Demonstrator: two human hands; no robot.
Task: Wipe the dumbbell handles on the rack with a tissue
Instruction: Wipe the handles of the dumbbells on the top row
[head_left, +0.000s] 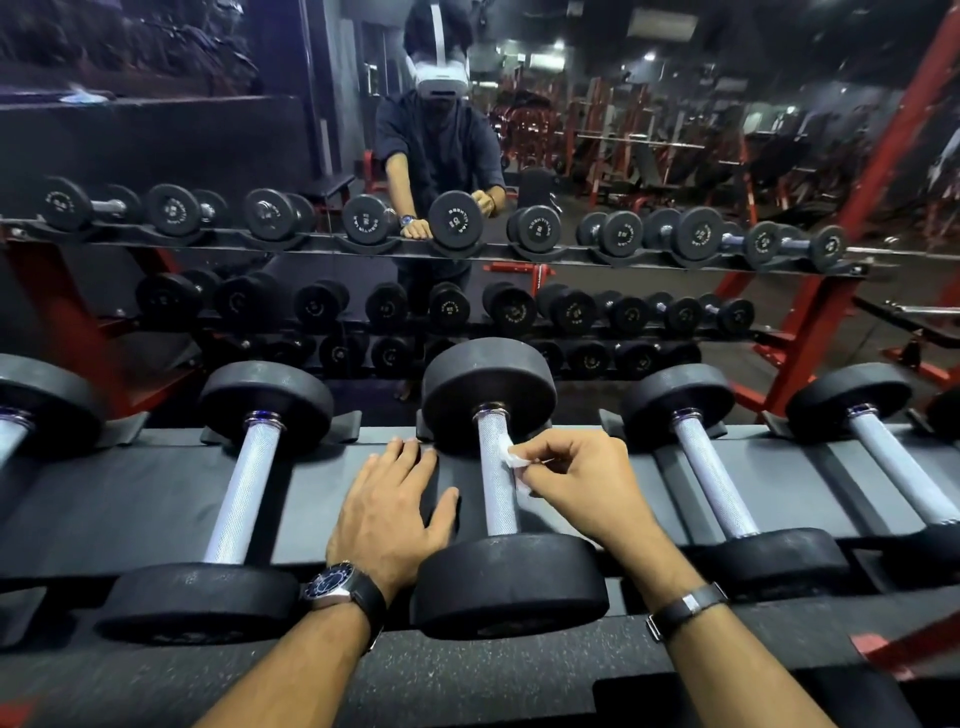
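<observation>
A black dumbbell with a knurled silver handle (496, 488) lies across the dark rack (156, 499) straight in front of me. My right hand (582, 480) pinches a small white tissue (511, 460) and holds it against the right side of that handle, near its far end. Left of the handle, my left hand (392, 506) rests flat on the rack with its fingers spread. More dumbbells sit either side: one to the left with its handle (244, 488) bare, and one to the right with its handle (711, 478) bare.
A mirror (571, 234) behind the rack reflects the dumbbell rows, a person wearing a headset and red gym frames. A further dumbbell (893, 462) lies at the far right, another at the left edge (31, 410). A red frame post (810, 332) rises at right.
</observation>
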